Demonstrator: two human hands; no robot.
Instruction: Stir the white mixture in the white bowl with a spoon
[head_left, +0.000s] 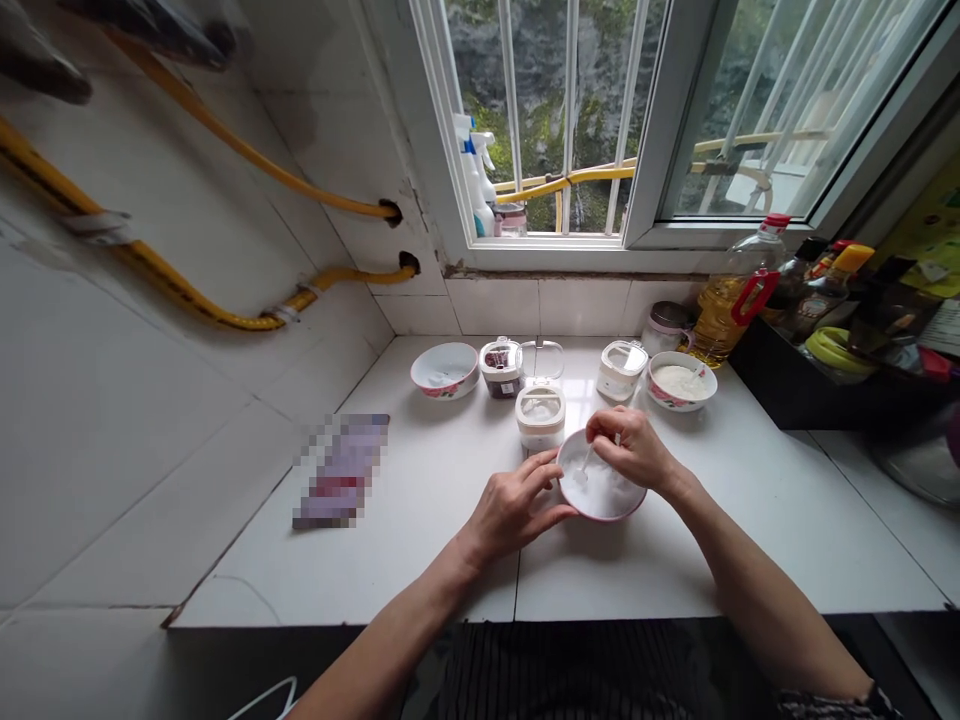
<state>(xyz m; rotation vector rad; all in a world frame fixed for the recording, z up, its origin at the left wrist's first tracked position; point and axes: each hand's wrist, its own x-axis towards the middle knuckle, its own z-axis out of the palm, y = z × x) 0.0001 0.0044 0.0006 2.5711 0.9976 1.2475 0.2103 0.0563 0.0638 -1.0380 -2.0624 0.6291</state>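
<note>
My left hand (521,500) grips the near-left side of a bowl (606,519) that stands on the white counter, tilted a little toward me. White powder or grains (600,492) fill part of the bowl. With closed fingers, my right hand (628,447) holds a small white spoon (586,462), its tip down in the white stuff. Just behind the bowl stands a clear-lidded seasoning jar (541,418) with white contents. Farther back are a jar with dark contents (502,368), its lid lifted to the right, and another pale jar (622,370).
A flowered bowl (445,371) sits back left; another with pale powder (681,381) is back right. Beside it stand a lidded glass jar (667,327), an oil bottle (731,290) and a black box of bottles (795,390). A blurred purple packet (343,472) lies left.
</note>
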